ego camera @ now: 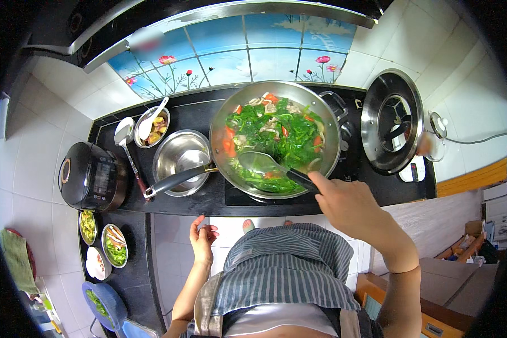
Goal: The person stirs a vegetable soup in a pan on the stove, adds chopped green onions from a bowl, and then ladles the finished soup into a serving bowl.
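Note:
My right hand (348, 207) grips the black handle of a metal serving spoon (255, 162). The spoon's bowl rests among the food at the near left of a wide steel wok (274, 86). Leafy greens (274, 126), carrot pieces (229, 145) and pale bits of meat or mushroom fill the wok. Its long dark handle (179, 179) points left over an empty steel bowl (181, 148). My left hand (203, 238) hangs in front of the counter edge, fingers apart and slightly curled, holding nothing.
A steel glass-centred lid (369, 126) leans at the right. Left are a rice cooker (95, 177), a spatula (131, 162) and a food bowl (160, 129) with a white spoon. Several ingredient bowls, including one with greens (116, 253), and a blue basin (116, 302) line the side counter.

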Demonstrator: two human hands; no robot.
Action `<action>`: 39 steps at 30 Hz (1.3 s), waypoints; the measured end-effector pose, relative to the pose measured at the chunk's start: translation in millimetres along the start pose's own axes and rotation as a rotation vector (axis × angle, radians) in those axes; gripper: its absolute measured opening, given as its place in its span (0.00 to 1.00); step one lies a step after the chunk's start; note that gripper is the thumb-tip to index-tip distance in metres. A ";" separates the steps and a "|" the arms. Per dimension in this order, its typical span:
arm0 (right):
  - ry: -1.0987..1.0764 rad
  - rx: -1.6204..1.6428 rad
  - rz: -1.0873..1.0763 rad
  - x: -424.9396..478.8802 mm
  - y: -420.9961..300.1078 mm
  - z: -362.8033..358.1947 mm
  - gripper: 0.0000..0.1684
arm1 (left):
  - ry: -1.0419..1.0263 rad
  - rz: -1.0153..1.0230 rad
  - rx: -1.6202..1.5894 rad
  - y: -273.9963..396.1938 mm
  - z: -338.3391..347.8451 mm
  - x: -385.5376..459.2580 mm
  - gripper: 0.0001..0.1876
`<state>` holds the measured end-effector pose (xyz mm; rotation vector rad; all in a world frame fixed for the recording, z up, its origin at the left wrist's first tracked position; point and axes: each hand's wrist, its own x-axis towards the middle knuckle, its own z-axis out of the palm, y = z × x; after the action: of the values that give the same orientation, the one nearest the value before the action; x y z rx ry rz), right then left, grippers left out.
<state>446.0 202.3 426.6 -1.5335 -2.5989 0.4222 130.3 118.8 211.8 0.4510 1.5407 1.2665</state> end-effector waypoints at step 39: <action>0.142 -0.041 0.128 51.9 39.2 -30.1 0.21 | 0.077 -0.038 -0.119 -1.1 -38.4 25.5 0.15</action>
<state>460.2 271.0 441.2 -1.6834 -2.4262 0.2613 87.4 120.0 194.9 0.2984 1.5210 1.3507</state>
